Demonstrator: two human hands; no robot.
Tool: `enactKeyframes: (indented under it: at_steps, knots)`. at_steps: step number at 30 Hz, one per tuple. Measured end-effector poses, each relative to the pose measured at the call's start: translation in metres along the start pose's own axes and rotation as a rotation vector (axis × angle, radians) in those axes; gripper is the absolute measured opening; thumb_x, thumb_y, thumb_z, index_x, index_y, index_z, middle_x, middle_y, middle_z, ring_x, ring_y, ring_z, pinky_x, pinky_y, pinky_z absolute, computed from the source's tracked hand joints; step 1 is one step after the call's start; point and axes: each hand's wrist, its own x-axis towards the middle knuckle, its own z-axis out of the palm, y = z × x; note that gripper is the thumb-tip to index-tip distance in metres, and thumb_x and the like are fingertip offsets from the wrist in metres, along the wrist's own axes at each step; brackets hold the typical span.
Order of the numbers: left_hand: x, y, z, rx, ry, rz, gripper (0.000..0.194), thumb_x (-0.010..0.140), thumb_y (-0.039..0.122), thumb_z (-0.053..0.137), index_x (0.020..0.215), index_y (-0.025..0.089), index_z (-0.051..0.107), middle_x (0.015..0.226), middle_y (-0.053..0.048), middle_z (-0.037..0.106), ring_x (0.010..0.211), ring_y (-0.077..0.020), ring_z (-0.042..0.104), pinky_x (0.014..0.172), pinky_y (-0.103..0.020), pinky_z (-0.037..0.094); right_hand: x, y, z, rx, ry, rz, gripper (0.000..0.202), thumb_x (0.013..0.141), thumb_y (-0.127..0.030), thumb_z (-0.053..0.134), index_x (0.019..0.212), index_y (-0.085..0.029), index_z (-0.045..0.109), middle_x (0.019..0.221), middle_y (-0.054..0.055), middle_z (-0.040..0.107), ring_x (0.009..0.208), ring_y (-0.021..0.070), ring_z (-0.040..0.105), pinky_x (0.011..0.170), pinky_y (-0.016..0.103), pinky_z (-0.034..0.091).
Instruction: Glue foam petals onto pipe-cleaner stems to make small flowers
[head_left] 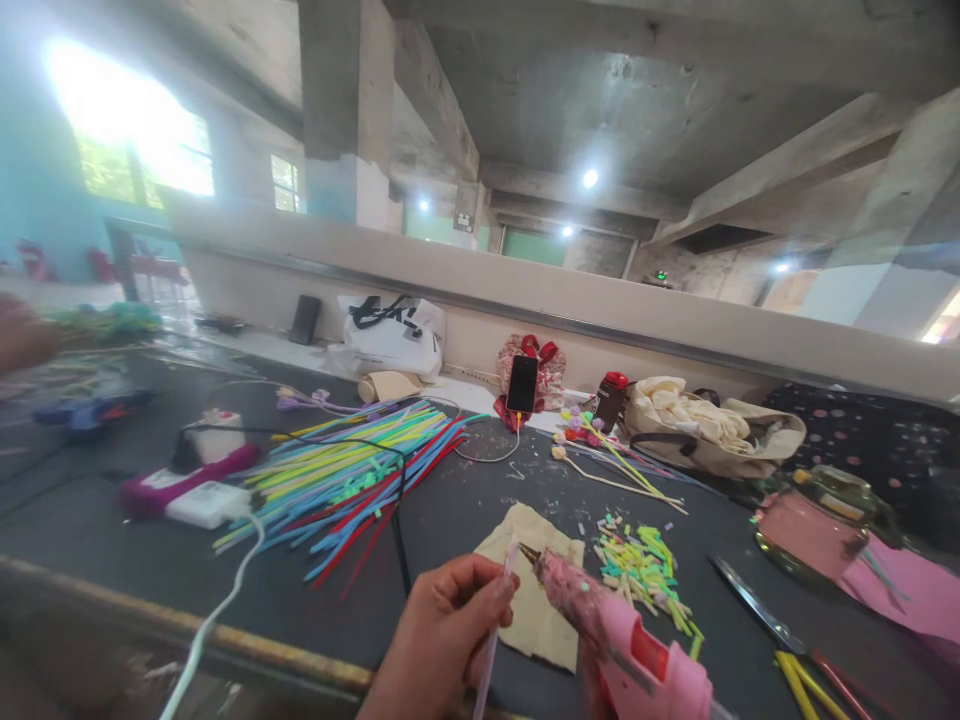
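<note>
Near the bottom centre, my left hand (454, 625) pinches a thin pale stick (489, 655) between thumb and fingers. A pink glue gun (611, 625) is held just to the right, its metal nozzle close to the stick's upper end. Only a little of my right hand (592, 685) shows, behind and below the gun's body, closed around it. Beneath both lies a crumpled beige paper (544, 610) on the dark table. Small cut pieces of yellow, green and teal pipe cleaner (641, 565) are heaped right of the gun.
Long coloured pipe cleaners (360, 475) lie at left centre beside a purple and white power strip (187, 495) with cables. Scissors (765, 610) and a glass jar (814, 520) are at right. A phone (523, 384) and bags stand at the back. Another person's hand (26, 335) shows at far left.
</note>
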Motion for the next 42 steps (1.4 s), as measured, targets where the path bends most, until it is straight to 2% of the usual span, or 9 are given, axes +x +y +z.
enactKeyframes:
  at_steps: [7, 14, 18, 21, 22, 28, 35, 38, 42]
  knots:
    - [0.000, 0.001, 0.000, 0.004, 0.005, -0.005, 0.028, 0.059, 0.039, 0.069, 0.056, 0.014, 0.057, 0.042, 0.006, 0.049, 0.029, -0.0009, 0.030, 0.031, -0.014, 0.017, 0.009, 0.033, -0.002, -0.244, -0.115, -0.057, 0.023, 0.085, -0.033, 0.049, 0.103, -0.020, 0.056, 0.104, 0.006, 0.060, 0.087, 0.0198, 0.059, 0.068, 0.036, 0.052]
    - [-0.001, 0.004, 0.003, 0.002, 0.018, -0.011, 0.025, 0.058, 0.037, 0.069, 0.058, 0.014, 0.059, 0.042, 0.006, 0.050, 0.030, -0.0014, 0.030, 0.031, -0.014, 0.017, 0.041, 0.062, 0.012, -0.393, -0.228, -0.097, 0.018, 0.085, -0.028, 0.051, 0.102, -0.023, 0.057, 0.108, 0.004, 0.058, 0.093, 0.0218, 0.056, 0.072, 0.036, 0.050]
    - [-0.003, 0.011, -0.006, 0.018, 0.085, -0.012, 0.025, 0.056, 0.035, 0.072, 0.058, 0.014, 0.059, 0.045, 0.005, 0.052, 0.033, -0.0012, 0.034, 0.034, -0.012, 0.024, 0.006, 0.049, -0.025, -0.494, -0.242, -0.136, 0.020, 0.086, -0.030, 0.048, 0.103, -0.021, 0.056, 0.104, 0.006, 0.058, 0.085, 0.0168, 0.058, 0.070, 0.034, 0.050]
    - [-0.003, 0.018, -0.019, 0.039, 0.096, -0.061, 0.029, 0.061, 0.039, 0.069, 0.053, 0.014, 0.057, 0.031, 0.011, 0.034, 0.027, 0.0009, 0.019, 0.029, -0.010, 0.013, -0.016, 0.033, -0.054, -0.590, -0.235, -0.172, 0.023, 0.075, -0.034, 0.061, 0.096, -0.026, 0.062, 0.082, 0.003, 0.063, 0.073, 0.0194, 0.059, 0.061, 0.029, 0.047]
    - [-0.002, 0.020, -0.023, 0.018, 0.116, -0.072, 0.026, 0.061, 0.039, 0.069, 0.057, 0.015, 0.059, 0.036, 0.009, 0.040, 0.028, 0.0011, 0.021, 0.029, -0.009, 0.013, -0.019, 0.029, -0.058, -0.658, -0.249, -0.193, 0.027, 0.071, -0.032, 0.064, 0.097, -0.026, 0.062, 0.078, 0.003, 0.063, 0.071, 0.0200, 0.058, 0.060, 0.029, 0.045]
    - [-0.001, 0.025, -0.024, -0.017, 0.153, -0.132, 0.027, 0.048, 0.033, 0.078, 0.062, 0.018, 0.062, 0.048, 0.007, 0.052, 0.035, -0.0020, 0.038, 0.031, -0.009, 0.030, 0.005, 0.030, -0.047, -1.353, -0.189, -0.173, 0.026, 0.071, -0.029, 0.056, 0.097, -0.024, 0.058, 0.089, 0.005, 0.061, 0.080, 0.0221, 0.056, 0.067, 0.030, 0.040]
    - [-0.003, 0.020, -0.019, -0.042, 0.202, -0.154, 0.029, 0.042, 0.030, 0.081, 0.062, 0.018, 0.063, 0.048, 0.007, 0.054, 0.035, -0.0021, 0.041, 0.031, -0.008, 0.032, 0.011, 0.033, -0.036, -1.454, -0.244, -0.110, 0.026, 0.074, -0.037, 0.055, 0.096, -0.025, 0.058, 0.094, 0.005, 0.059, 0.083, 0.0226, 0.055, 0.070, 0.032, 0.040]
    - [-0.001, 0.016, -0.022, -0.068, 0.184, -0.180, 0.030, 0.041, 0.031, 0.081, 0.061, 0.018, 0.062, 0.048, 0.007, 0.056, 0.034, -0.0022, 0.043, 0.030, -0.008, 0.032, 0.011, 0.025, -0.050, -1.386, -0.243, -0.149, 0.023, 0.077, -0.037, 0.054, 0.097, -0.026, 0.059, 0.096, 0.003, 0.060, 0.086, 0.0190, 0.056, 0.072, 0.028, 0.041]
    - [-0.001, 0.011, -0.023, -0.087, 0.190, -0.211, 0.031, 0.040, 0.031, 0.082, 0.059, 0.018, 0.061, 0.045, 0.007, 0.055, 0.032, -0.0019, 0.043, 0.029, -0.008, 0.032, 0.036, 0.007, -0.095, -1.434, -0.120, -0.140, 0.022, 0.087, -0.021, 0.041, 0.093, -0.022, 0.062, 0.092, 0.003, 0.064, 0.088, 0.0136, 0.057, 0.075, 0.022, 0.042]
